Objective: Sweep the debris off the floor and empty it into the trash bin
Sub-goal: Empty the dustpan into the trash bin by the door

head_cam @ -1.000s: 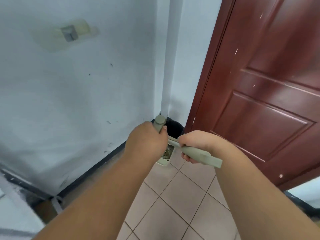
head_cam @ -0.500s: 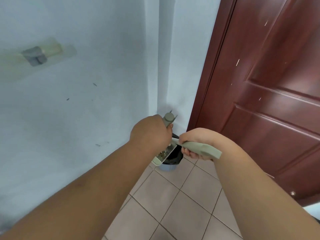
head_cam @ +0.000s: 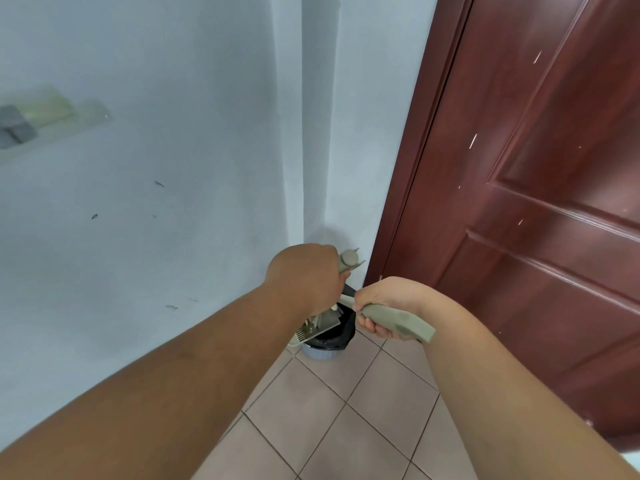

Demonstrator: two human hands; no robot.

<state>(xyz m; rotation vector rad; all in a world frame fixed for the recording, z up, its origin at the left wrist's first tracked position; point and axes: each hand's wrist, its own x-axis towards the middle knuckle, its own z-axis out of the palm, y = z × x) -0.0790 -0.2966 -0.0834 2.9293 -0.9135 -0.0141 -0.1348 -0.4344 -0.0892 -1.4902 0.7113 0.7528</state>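
Two hands, head view: left hand point(head_cam: 304, 278) wrapped round the grey dustpan point(head_cam: 317, 329) handle, pan tilted over the bin point(head_cam: 329, 344); right hand point(head_cam: 384, 306) clenched on the grey brush point(head_cam: 398, 322) handle, just beside the left. Bin, black-lined, stands on the tiled floor point(head_cam: 329, 427) in the corner between white wall point(head_cam: 156, 168) and red-brown door point(head_cam: 536, 237).

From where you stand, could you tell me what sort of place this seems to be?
Probably a corner of a home or office, indoors: a dark red panelled wooden door, plain pale walls, a beige tiled floor, and a small lined trash bin tucked into the corner.
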